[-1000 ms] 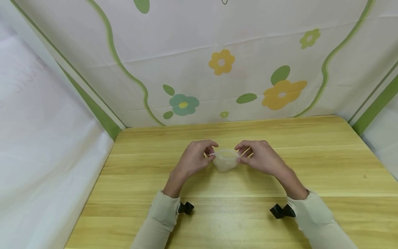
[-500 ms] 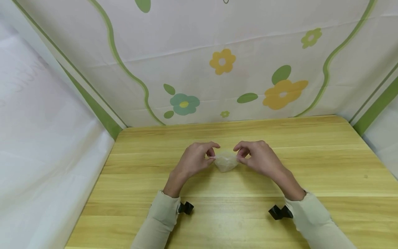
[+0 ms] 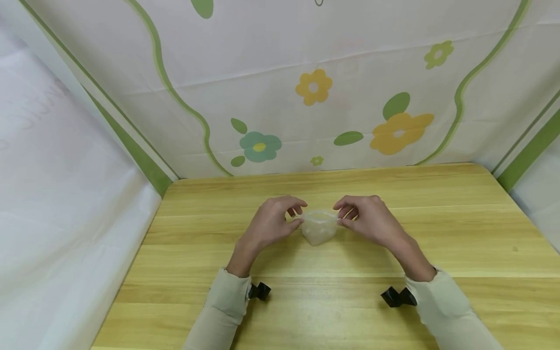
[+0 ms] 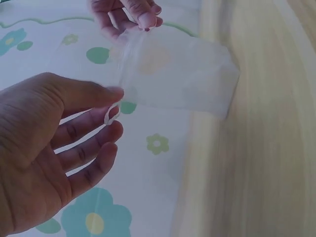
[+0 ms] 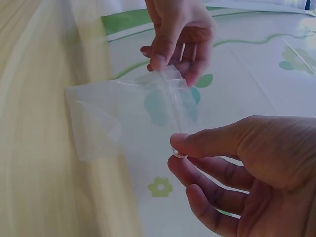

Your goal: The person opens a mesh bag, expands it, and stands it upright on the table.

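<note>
A small translucent white drawstring pouch point(image 3: 319, 231) hangs between both hands over the table, its mouth upward and gathered. My left hand point(image 3: 275, 221) pinches the left end at the mouth. A white cord loop point(image 4: 111, 114) sticks out beside the thumb in the left wrist view. At the opposite end, my right hand point(image 3: 369, 221) pinches the cord between thumb and index finger, the other fingers loosely bent. In the right wrist view the pouch body point(image 5: 98, 118) is see-through, with the floral cloth visible through it.
The wooden table point(image 3: 323, 311) spreads beneath the hands. A white floral cloth point(image 3: 280, 53) rises behind its far edge, and a white cloth point(image 3: 65, 194) hangs at the left. Black camera mounts point(image 3: 261, 291) sit at both wrists.
The hands came slightly closer together by half a second ago, then moved apart again. The pouch mouth now appears wider than at half a second ago.
</note>
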The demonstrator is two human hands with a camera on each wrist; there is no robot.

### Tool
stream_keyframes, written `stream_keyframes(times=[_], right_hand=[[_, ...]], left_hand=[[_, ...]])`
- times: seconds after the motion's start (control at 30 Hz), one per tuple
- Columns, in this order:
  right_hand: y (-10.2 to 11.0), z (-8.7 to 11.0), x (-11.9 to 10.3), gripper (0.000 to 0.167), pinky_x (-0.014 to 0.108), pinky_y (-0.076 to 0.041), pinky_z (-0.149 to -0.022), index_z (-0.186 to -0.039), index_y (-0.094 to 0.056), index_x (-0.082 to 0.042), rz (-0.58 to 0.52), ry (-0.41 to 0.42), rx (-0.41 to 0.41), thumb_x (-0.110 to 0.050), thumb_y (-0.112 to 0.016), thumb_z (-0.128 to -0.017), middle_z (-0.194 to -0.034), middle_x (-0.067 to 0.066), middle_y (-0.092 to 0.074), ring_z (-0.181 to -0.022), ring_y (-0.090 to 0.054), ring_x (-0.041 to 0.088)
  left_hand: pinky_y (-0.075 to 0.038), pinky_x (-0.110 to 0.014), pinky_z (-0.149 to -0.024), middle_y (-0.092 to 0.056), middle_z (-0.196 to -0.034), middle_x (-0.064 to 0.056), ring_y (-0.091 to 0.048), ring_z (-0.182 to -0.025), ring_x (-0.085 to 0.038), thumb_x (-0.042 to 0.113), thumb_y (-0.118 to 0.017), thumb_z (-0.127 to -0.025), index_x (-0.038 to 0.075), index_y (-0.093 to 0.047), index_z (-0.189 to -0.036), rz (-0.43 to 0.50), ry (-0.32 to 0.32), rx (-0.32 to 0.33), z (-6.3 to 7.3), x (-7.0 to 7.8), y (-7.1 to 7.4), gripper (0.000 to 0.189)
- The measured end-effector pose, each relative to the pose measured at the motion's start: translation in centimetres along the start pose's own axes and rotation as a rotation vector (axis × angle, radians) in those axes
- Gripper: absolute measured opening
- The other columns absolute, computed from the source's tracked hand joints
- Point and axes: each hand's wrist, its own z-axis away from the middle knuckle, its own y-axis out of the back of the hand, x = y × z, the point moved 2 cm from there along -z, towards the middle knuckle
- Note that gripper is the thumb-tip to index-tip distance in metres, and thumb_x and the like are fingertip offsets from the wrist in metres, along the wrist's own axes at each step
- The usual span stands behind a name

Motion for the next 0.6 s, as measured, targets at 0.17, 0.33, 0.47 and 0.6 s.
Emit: stream_keyframes(times=[0.17, 0.33, 0.47, 0.6], right_hand=[[-0.7, -0.2, -0.1, 0.021, 0.032, -0.063, -0.073, -0.11, -0.079, -0.007, 0.003, 0.018, 0.023, -0.004, -0.085, -0.091, -0.087, -0.003, -0.08, -0.078, -0.076, 0.012], [-1.4, -0.2, -0.5, 0.022, 0.038, -0.066, -0.075, -0.111, -0.079, -0.008, 0.008, 0.025, 0.039, -0.002, -0.085, -0.09, -0.086, -0.003, -0.08, -0.078, -0.077, 0.014], [-1.6, -0.3, -0.7, 0.025, 0.04, -0.065, -0.075, -0.112, -0.079, -0.008, 0.03, 0.035, 0.042, -0.002, -0.085, -0.089, -0.085, -0.004, -0.08, -0.078, -0.077, 0.014], [-1.4, -0.2, -0.8, 0.025, 0.041, -0.065, -0.076, -0.114, -0.079, -0.009, 0.059, 0.041, 0.03, -0.005, -0.085, -0.09, -0.087, -0.006, -0.08, -0.08, -0.076, 0.013]], left_hand=[[-0.06, -0.022, -0.072, -0.079, -0.094, -0.001, -0.076, -0.085, -0.013, 0.004, -0.082, -0.094, 0.004, -0.076, -0.124, 0.043, -0.03, -0.009, -0.3, 0.1, -0.4, 0.03], [-0.065, -0.029, -0.077, -0.079, -0.093, -0.004, -0.076, -0.086, -0.013, 0.001, -0.081, -0.094, 0.003, -0.075, -0.126, 0.066, -0.038, -0.049, -0.5, 0.3, -1.1, 0.032], [-0.065, -0.028, -0.08, -0.079, -0.092, -0.003, -0.076, -0.086, -0.013, 0.002, -0.081, -0.095, 0.003, -0.074, -0.128, 0.053, -0.038, -0.074, -0.5, 0.5, -1.4, 0.034], [-0.061, -0.024, -0.077, -0.078, -0.094, 0.001, -0.075, -0.087, -0.012, 0.006, -0.083, -0.094, 0.005, -0.073, -0.13, 0.032, -0.015, -0.059, -0.3, 0.4, -1.2, 0.038]])
